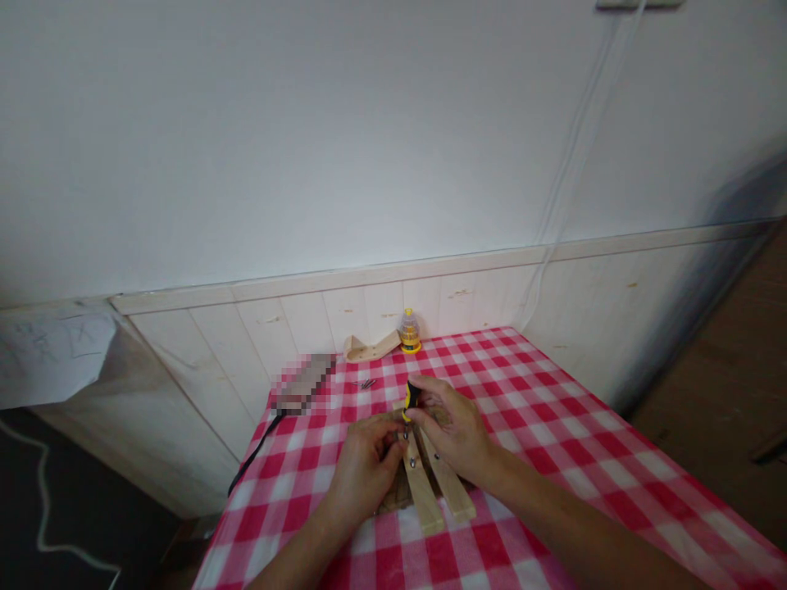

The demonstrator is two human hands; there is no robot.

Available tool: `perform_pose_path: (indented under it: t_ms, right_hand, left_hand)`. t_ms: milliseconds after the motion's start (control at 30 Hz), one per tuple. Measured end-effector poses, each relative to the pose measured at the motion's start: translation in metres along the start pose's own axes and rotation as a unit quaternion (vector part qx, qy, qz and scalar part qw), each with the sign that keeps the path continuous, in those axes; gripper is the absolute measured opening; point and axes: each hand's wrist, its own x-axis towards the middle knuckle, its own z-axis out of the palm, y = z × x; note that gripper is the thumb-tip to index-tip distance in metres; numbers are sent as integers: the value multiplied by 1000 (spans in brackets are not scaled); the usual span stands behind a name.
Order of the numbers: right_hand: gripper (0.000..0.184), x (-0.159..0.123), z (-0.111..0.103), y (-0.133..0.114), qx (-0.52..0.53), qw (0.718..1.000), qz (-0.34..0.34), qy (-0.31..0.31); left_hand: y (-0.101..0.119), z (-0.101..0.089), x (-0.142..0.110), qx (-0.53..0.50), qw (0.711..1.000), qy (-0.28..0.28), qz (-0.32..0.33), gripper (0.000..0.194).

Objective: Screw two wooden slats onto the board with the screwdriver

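Observation:
My right hand (pixel 453 433) grips a small black and yellow screwdriver (pixel 411 399) held upright, tip down onto a wooden slat (pixel 421 490). My left hand (pixel 365 465) is closed beside it, fingertips pinched at the screw point on the slat. A second wooden slat (pixel 453 492) lies parallel on the right, partly under my right hand. Both slats rest on a brownish board, mostly hidden by my hands. Screw heads show on the slats.
The red and white checked tablecloth (pixel 553 459) covers the table. At the back stand a yellow bit holder (pixel 409 332), a curved wooden piece (pixel 369 350), a few loose screws (pixel 367 383) and a blurred-out object with a black cable (pixel 252 460). A panelled wall is behind.

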Motion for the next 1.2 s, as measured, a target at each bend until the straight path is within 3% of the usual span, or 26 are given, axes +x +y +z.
perform_pose_path:
  t_ms: [367, 633, 867, 1200]
  right_hand:
    - [33, 1, -1, -1, -41, 998, -45, 0]
    - [49, -7, -9, -8, -25, 997, -64, 19]
    - [49, -9, -12, -17, -22, 996, -89, 0]
    - [49, -10, -10, -12, -9, 996, -92, -16]
  left_hand:
    - [-2, 1, 1, 8, 1000, 3, 0, 23]
    - [-13, 5, -6, -22, 999, 41, -8, 17]
    - [-4, -2, -8, 0, 996, -21, 83, 16]
    - [2, -3, -9, 22, 996, -66, 56, 17]
